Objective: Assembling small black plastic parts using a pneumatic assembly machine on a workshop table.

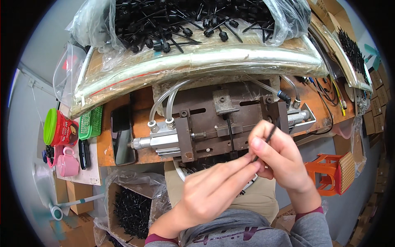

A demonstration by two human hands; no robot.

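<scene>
My right hand (282,156) is closed, pinching a thin black plastic stem (271,134) between thumb and fingers. At the stem's lower end, the fingertips of my left hand (214,187) are pressed together against it and touch my right fingers. Both hands are just in front of a brown metal fixture (201,96). Another black stem (230,133) stands in the middle of this fixture, below a small metal block (224,103). Silver air cylinders sit on both sides, the left cylinder (162,143) fed by clear hoses. My hands hide part of the fixture's right front.
Behind the fixture, a plastic-covered tray (197,57) holds many black stemmed parts. A phone (122,136), green basket (91,123), red tub (66,128) and pink mug (68,162) are at left. Below stands a lined box of black pieces (131,210); an orange stool (329,173) is right.
</scene>
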